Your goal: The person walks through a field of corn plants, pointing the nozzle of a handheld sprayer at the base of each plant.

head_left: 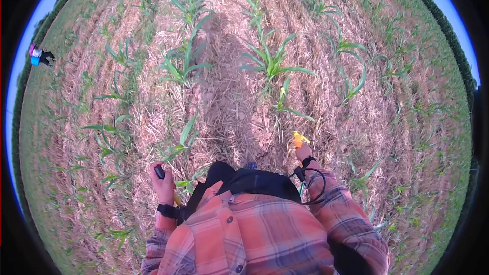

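My left hand [164, 187] is closed around a short black handle [159, 171], out at the left of my body. A bit of yellow shows just below that wrist. My right hand [303, 152] reaches forward and low, gripping a small bright orange-and-yellow object [299, 139] whose kind I cannot tell. Just ahead of it stands a small maize plant [281, 103] with a yellow spot near its top. Another young maize plant [178, 145] grows close to my left hand. Dark bands circle both wrists, and a black cord [324, 186] loops beside my right forearm.
Rows of young maize, including a larger plant [273, 63], run away from me over straw-covered soil [229, 107]. A shaded strip lies between the two middle rows. Far left, a person [42, 56] with a blue container is in the field. Trees line the edges.
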A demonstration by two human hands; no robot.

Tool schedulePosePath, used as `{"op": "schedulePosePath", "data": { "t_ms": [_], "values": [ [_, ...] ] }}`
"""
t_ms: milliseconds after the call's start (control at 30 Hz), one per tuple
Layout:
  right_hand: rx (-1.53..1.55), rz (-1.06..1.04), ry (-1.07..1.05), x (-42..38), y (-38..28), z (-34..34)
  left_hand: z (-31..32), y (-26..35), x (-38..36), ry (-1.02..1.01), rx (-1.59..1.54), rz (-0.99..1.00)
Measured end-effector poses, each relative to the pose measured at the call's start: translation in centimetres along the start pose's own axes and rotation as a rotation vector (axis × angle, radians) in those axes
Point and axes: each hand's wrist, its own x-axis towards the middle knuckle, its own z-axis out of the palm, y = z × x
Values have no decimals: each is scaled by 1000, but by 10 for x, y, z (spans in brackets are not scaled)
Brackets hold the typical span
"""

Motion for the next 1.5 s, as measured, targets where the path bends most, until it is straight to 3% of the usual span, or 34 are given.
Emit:
{"op": "schedulePosePath", "data": {
  "t_ms": [267,333,367,467,733,833,1067,1133,1267,1333,1400,1500],
  "values": [
    [-64,-69,-41,17,-25,27,19,-5,35,-19,32,10],
    [-54,-55,-169,22,-48,30,29,0,50,-20,8,-11],
    [-129,-224,-213,26,-57,29,34,1,61,-31,9,-21],
    [-88,-373,-314,33,-95,32,44,3,97,-40,-48,13],
    [-131,-663,-702,75,-184,31,62,21,180,-34,10,-54],
    [-131,-648,-712,92,-204,32,66,30,206,-42,-24,-71],
    [-174,-472,-554,123,-232,13,75,41,257,-87,-42,-72],
    [-98,-375,-358,132,-231,5,79,43,267,-102,-71,-73],
    [-164,-187,-222,167,-223,-13,84,43,280,-98,-115,-68],
    [-201,-296,-93,178,-218,-24,86,43,286,-98,-139,-78],
    [-151,-143,35,188,-212,-30,88,41,291,-98,-131,-94],
    [-36,-22,63,207,-215,-36,90,40,300,-69,-132,-93]
  ]
}}
